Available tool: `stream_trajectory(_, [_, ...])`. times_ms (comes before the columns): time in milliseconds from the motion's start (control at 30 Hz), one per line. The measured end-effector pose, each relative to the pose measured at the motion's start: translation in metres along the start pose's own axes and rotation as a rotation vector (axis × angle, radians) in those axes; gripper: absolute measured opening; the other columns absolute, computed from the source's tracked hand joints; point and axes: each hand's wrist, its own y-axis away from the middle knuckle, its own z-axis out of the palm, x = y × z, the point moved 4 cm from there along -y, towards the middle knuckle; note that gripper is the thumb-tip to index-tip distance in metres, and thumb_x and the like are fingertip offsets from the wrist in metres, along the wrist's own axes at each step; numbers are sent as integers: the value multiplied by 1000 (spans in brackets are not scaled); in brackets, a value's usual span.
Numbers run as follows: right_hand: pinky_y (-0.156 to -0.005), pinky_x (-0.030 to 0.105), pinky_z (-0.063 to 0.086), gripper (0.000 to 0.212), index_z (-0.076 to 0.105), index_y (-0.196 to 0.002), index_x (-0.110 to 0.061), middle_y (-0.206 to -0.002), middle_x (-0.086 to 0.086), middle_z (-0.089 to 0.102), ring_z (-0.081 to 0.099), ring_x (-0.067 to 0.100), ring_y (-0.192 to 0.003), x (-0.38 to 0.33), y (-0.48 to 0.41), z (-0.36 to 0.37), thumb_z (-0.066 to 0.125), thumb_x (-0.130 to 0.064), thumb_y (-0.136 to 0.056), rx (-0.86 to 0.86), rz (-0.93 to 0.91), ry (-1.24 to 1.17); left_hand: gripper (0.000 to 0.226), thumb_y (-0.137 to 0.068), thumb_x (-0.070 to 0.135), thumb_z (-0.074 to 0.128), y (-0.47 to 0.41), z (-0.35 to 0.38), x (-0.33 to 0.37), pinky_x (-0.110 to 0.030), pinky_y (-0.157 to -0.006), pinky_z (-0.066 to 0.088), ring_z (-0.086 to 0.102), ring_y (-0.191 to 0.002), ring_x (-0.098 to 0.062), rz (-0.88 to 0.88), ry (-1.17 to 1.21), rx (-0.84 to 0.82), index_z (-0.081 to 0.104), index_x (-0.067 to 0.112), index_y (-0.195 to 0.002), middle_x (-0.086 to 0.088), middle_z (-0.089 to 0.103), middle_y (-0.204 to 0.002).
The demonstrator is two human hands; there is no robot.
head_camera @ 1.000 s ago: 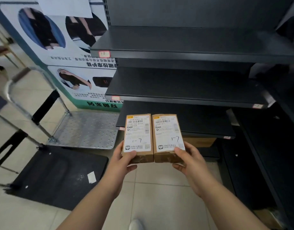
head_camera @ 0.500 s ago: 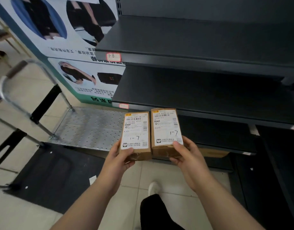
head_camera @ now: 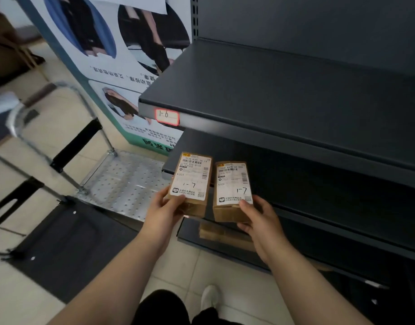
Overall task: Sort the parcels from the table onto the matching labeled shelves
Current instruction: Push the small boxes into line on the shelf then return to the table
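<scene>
Two small brown cardboard parcels, each with a white shipping label hand-marked "1-7", are held side by side at the front of a dark metal shelf unit. My left hand grips the near end of the left parcel. My right hand grips the near end of the right parcel. Both parcels hover at the front edge of the shelf directly below the shelf whose edge carries a red-framed tag "1-6". A small gap separates the parcels.
A lower shelf holds another brown box under my right hand. To the left on the tiled floor stand a metal platform trolley, a dark mat and a printed poster board. My leg and white shoe show below.
I have moved closer to the shelves and the view has dropped. Both parcels have gone forward toward the shelf under the 1-6 tag and drawn slightly apart.
</scene>
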Motion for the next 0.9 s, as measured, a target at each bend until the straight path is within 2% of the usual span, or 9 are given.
stream_trajectory(133, [-81, 30, 52, 48, 44, -132, -24, -122, 2, 58, 59, 18, -106, 6, -13, 5, 63, -27, -88, 3, 28, -48, 37, -91, 9, 58, -13, 0, -7, -27, -74, 54, 69, -88, -16, -30, -25, 24, 48, 12, -127, -6, 70, -105])
stream_trajectory(233, [-81, 30, 51, 45, 45, -131, -19, -123, 4, 57, 58, 21, -110, 4, -29, 14, 61, -24, -89, 44, 25, -66, 44, -91, 19, 61, -28, -6, -8, -23, -71, 56, 68, -97, -18, -24, -119, 38, 46, 15, -133, -7, 66, -116])
stream_trajectory(300, [-82, 28, 51, 41, 47, -128, -18, -118, 3, 58, 59, 18, -106, 2, -39, 20, 61, -22, -90, 72, 34, -79, 46, -90, 26, 62, -40, -10, -6, -24, -68, 55, 66, -100, -23, -20, -224, 43, 46, 19, -133, -7, 62, -121])
stream_trajectory(433, [-89, 29, 49, 39, 50, -127, -19, -115, 3, 61, 60, 13, -98, 1, -52, 33, 61, -21, -90, 115, 59, -132, 38, -91, 29, 60, -62, -12, 3, -29, -62, 52, 68, -89, -26, -21, -372, 76, 49, 22, -127, -4, 61, -115])
stream_trajectory(533, [-92, 30, 49, 42, 50, -130, -18, -121, 4, 60, 60, 16, -103, 1, -59, 42, 62, -22, -89, 189, 50, -117, 43, -91, 33, 59, -75, -7, 15, -29, -67, 53, 68, -90, -23, 12, -500, 11, 48, 21, -131, 0, 61, -115])
stream_trajectory(600, [-89, 29, 49, 41, 51, -130, -17, -121, 5, 61, 61, 14, -98, 3, -63, 49, 61, -22, -90, 229, 47, -114, 41, -93, 32, 58, -84, -5, 22, -31, -71, 54, 67, -91, -22, 38, -572, -14, 47, 21, -131, -1, 61, -115])
stream_trajectory(767, [-95, 32, 48, 41, 53, -128, -16, -117, 4, 63, 61, 18, -104, 5, -72, 63, 62, -25, -89, 311, 63, -163, 43, -95, 30, 54, -109, -6, 33, -44, -91, 53, 64, -101, -22, 39, -715, -68, 44, 22, -136, -2, 61, -121])
stream_trajectory(833, [-97, 34, 47, 44, 51, -130, -18, -113, 0, 62, 60, 18, -105, 4, -72, 64, 62, -29, -89, 345, 56, -111, 44, -96, 28, 53, -116, -5, 39, -44, -93, 52, 63, -103, -21, 47, -732, -105, 42, 23, -137, -2, 59, -122])
stream_trajectory(900, [-99, 37, 46, 44, 50, -131, -20, -118, 0, 61, 58, 17, -109, 2, -70, 65, 58, -35, -91, 364, 15, 48, 48, -95, 30, 54, -123, -6, 46, -42, -96, 49, 58, -110, -23, 121, -857, -100, 39, 23, -140, -5, 50, -131])
